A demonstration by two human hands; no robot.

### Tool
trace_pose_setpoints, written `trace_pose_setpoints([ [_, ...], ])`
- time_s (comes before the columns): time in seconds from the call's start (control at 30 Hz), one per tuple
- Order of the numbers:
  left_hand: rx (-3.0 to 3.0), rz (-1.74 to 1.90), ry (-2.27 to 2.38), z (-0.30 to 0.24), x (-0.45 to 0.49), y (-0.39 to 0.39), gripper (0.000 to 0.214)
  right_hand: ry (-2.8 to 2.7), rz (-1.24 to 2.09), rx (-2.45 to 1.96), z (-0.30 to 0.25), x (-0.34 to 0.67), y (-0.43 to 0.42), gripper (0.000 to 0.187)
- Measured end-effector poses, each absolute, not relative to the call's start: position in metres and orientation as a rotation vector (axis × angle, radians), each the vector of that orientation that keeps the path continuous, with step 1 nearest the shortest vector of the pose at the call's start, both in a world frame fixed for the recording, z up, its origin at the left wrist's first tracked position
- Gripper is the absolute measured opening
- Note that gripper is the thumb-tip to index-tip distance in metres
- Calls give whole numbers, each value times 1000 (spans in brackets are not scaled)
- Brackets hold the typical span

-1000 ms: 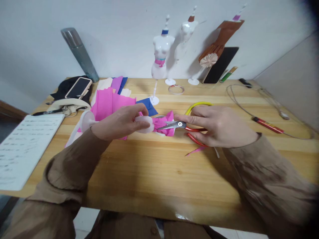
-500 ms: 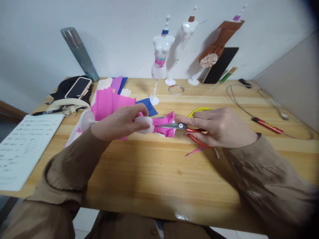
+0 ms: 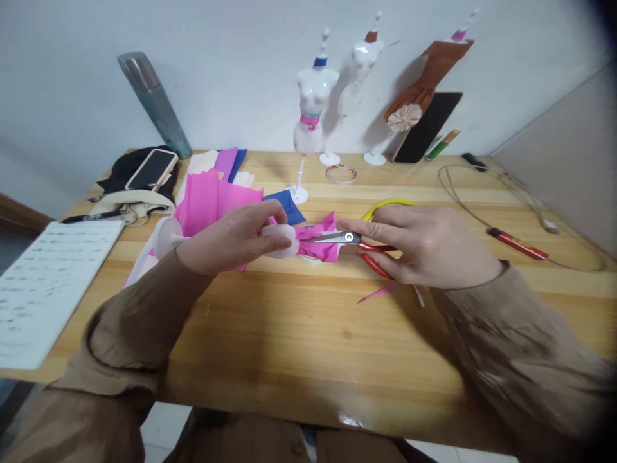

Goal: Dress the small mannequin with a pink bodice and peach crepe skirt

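A small white mannequin point(image 3: 282, 243) lies sideways in my left hand point(image 3: 236, 238), which is closed around its body. Pink crepe paper point(image 3: 328, 251) wraps the mannequin's upper part. My right hand point(image 3: 424, 247) grips scissors point(image 3: 373, 247) with red and yellow handles. Their blades lie along the pink paper, tips close to my left thumb. The mannequin's round base point(image 3: 168, 236) shows beyond my left wrist. Under my right hand a thin pink paper scrap point(image 3: 378, 293) rests on the wooden table point(image 3: 289, 334). Behind my left hand lie pink paper sheets point(image 3: 207, 199).
Two bare mannequins point(image 3: 315, 96) and a brown-dressed one point(image 3: 431, 77) stand at the back, near a black tablet point(image 3: 434, 128). A phone point(image 3: 152, 170), a spray bottle point(image 3: 154, 103) and a notebook point(image 3: 58, 283) are at left. At right lies a red hot-glue pen-like tool point(image 3: 518, 243) with a cord.
The scissors have shifted slightly up and left, and their handles sit at a different angle. The pink paper has moved a little; my left hand holds nearly the same place.
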State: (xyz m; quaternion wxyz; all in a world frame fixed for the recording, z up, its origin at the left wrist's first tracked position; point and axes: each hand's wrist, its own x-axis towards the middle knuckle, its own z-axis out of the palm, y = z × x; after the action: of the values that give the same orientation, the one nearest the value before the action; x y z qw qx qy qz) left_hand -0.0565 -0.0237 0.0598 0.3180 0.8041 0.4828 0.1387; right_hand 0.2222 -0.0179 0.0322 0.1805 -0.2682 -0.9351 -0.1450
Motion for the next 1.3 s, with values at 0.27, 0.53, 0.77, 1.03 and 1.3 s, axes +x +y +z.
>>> trace_pose_setpoints([
  [0.27,2108,395,1257,58,-55,-25,22,-2650,-379,-772,30,222,-18,35],
  [0.53,2110,399,1239,59,-54,-25,22,-2643,-425,-744,31,221,-18,34],
  [0.77,2087,398,1248,57,-55,-25,22,-2679,-445,-753,29,224,-17,36],
  [1.03,2076,405,1261,56,-55,-24,23,-2680,-431,-705,27,224,-17,34],
  [1.3,2039,451,1300,53,-53,-25,20,-2684,-397,-735,27,225,-17,35],
])
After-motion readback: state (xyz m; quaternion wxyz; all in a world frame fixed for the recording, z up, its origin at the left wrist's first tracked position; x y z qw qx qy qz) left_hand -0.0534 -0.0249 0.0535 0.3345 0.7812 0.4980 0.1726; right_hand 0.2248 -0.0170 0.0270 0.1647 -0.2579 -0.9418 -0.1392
